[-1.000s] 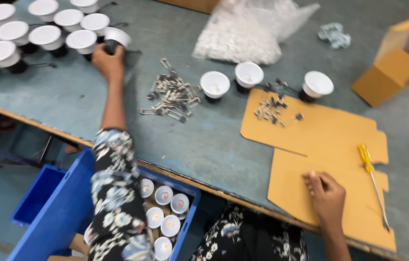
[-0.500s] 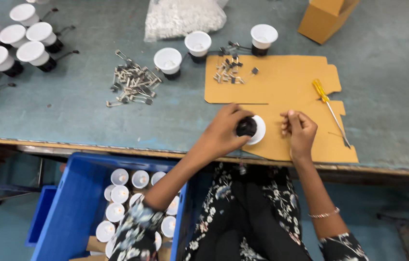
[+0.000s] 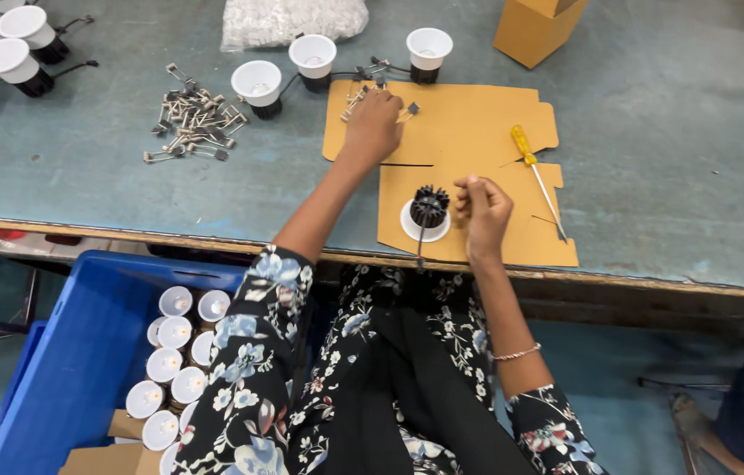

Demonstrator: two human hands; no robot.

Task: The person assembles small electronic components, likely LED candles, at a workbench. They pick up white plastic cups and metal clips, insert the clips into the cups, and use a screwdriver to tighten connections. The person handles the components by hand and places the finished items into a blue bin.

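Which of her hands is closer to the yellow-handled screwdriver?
The right hand. It sits curled on the cardboard sheet just left of the yellow-handled screwdriver, not touching it. The left hand is farther away, up by the small metal clips at the sheet's far edge.

On your bench (image 3: 126, 189), the cardboard sheet (image 3: 477, 123) lies dead ahead, carrying the lamp (image 3: 426, 215) and, at two o'clock, the screwdriver (image 3: 537, 176). The clip pile (image 3: 192, 123) sits at ten o'clock; the crate (image 3: 82, 352) stands below at eight.
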